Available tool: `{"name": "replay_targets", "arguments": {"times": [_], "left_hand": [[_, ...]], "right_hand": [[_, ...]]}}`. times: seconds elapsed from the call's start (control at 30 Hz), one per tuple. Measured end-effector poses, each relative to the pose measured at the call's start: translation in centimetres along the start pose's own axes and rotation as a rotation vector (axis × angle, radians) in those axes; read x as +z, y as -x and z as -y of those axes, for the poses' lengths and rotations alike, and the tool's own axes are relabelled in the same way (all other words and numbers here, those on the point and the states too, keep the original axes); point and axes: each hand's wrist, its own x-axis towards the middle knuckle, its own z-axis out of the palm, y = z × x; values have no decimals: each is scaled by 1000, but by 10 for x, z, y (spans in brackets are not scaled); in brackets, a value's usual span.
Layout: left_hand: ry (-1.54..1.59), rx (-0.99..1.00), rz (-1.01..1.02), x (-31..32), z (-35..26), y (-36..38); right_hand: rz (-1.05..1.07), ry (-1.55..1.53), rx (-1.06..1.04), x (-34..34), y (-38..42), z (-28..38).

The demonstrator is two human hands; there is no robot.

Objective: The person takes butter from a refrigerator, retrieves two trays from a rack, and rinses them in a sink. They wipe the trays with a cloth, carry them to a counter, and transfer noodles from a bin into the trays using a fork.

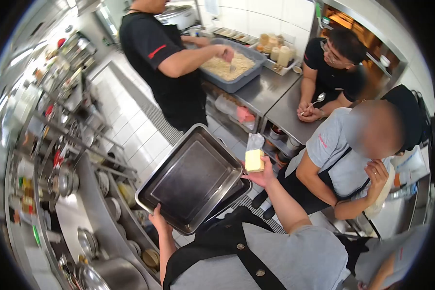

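Note:
A rectangular metal tray [191,181] is held tilted in front of my body, its dark inside facing up. My left hand [159,221] grips its lower left edge, thumb over the rim. Beyond the tray's right edge, my right hand [262,175] holds a pale yellow block [254,160] with a clear wrapper [255,141] peeled up at its top. Some fingers of that hand are hidden behind the block and the tray's edge. A second dark tray [234,195] shows partly beneath the first.
A person in black reaches into a blue-grey tub [233,84] of pale shreds on a steel counter [282,101]. Another leans there holding a spoon [319,99]. A person in grey stands close on the right. Shelves with bowls [87,241] and plates line the left.

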Motion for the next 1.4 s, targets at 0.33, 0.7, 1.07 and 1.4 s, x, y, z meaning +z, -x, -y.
{"name": "replay_targets", "arguments": {"times": [0.33, 0.7, 1.07, 1.4], "left_hand": [[-284, -133, 294, 180, 7, -147], [-527, -500, 732, 351, 87, -192], [-476, -627, 884, 430, 134, -144], [-445, -829, 870, 484, 153, -93]], "right_hand": [[-300, 58, -336, -9, -45, 40], [-843, 369, -684, 16, -13, 105], [-807, 651, -618, -17, -78, 304], [-667, 574, -480, -92, -137, 429]]}}
